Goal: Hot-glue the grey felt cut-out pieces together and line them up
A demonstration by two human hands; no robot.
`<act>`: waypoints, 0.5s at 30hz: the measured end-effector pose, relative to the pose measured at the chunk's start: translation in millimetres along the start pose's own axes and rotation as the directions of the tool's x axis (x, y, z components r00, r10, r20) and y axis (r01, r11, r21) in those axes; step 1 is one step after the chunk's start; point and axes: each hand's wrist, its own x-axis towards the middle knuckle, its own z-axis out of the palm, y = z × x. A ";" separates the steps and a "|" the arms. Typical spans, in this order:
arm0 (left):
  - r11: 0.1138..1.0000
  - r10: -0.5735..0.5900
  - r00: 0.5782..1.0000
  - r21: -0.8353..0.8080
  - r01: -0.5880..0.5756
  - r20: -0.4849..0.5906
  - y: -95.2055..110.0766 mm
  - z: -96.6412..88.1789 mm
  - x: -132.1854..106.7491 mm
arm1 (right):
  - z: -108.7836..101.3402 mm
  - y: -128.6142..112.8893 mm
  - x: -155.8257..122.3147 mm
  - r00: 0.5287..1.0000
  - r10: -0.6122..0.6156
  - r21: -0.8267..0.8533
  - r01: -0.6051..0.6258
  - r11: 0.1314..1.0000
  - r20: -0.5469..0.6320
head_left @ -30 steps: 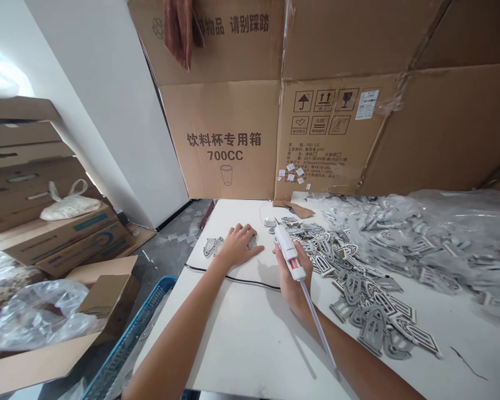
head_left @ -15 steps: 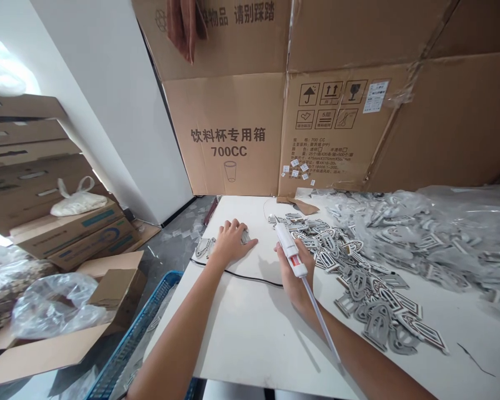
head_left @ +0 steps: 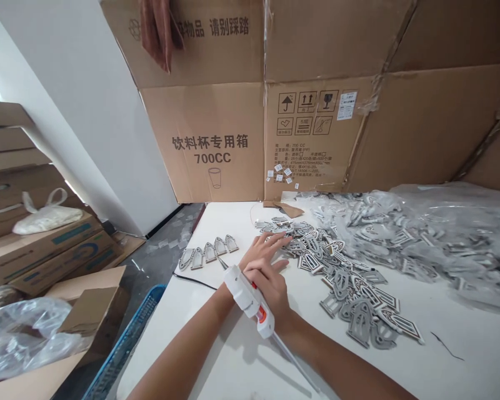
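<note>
Flattened brown cartons (head_left: 208,139) printed with "700CC" and a cup outline form a wall behind a white table (head_left: 462,361), with a strip of brown cloth (head_left: 156,33) hanging over the top one. To the left, stacked flat boxes (head_left: 45,255) lie beside a white wall (head_left: 83,111), and a blue plastic crate (head_left: 129,339) sits just below the table edge. At the far right of the table, a clear plastic sheet (head_left: 441,233) lies over and around many grey-and-white arch-shaped pieces, and a loose pile of the same pieces (head_left: 337,278) spreads across the table in front of it. Five more pieces (head_left: 208,254) stand in a neat overlapping row on the left of the table, just beyond a black cord (head_left: 194,281). The left hand (head_left: 262,250) lies open and flat, its fingers reaching the edge of the pile. The right hand (head_left: 270,283) is closed around a white hot glue gun (head_left: 245,297), which sits over the left wrist with a clear glue stick (head_left: 294,358) trailing out the back
</note>
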 end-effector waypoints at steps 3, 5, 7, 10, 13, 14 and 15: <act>0.998 0.054 0.997 0.026 -0.056 0.053 4.8 15.3 13.1 | 1.9 1.9 -1.3 0.999 0.047 0.022 -0.047 0.999 0.007; 0.999 0.011 0.999 0.044 -0.013 0.050 1.8 17.1 17.8 | 1.3 4.3 -2.6 0.997 0.080 0.039 -0.080 0.996 0.015; 0.999 -0.036 0.999 0.020 0.036 0.010 -5.9 7.8 17.6 | -0.7 6.6 -2.4 0.992 0.125 0.044 -0.125 0.991 0.001; 0.992 -0.100 0.990 -0.092 0.090 -0.103 -23.5 -23.9 6.9 | -3.5 10.9 1.4 0.958 0.280 0.043 -0.278 0.960 -0.064; 0.976 -0.111 0.983 -0.204 0.080 -0.148 -40.7 -59.1 -13.8 | -3.5 17.3 7.0 0.839 0.506 0.096 -0.497 0.862 -0.199; 0.966 -0.116 0.981 -0.245 0.076 -0.156 -44.7 -68.1 -21.3 | -3.0 19.8 8.4 0.788 0.570 0.129 -0.556 0.821 -0.234; 0.955 -0.121 0.980 -0.288 0.072 -0.158 -47.5 -75.0 -28.5 | -2.4 22.1 9.3 0.742 0.621 0.160 -0.600 0.783 -0.255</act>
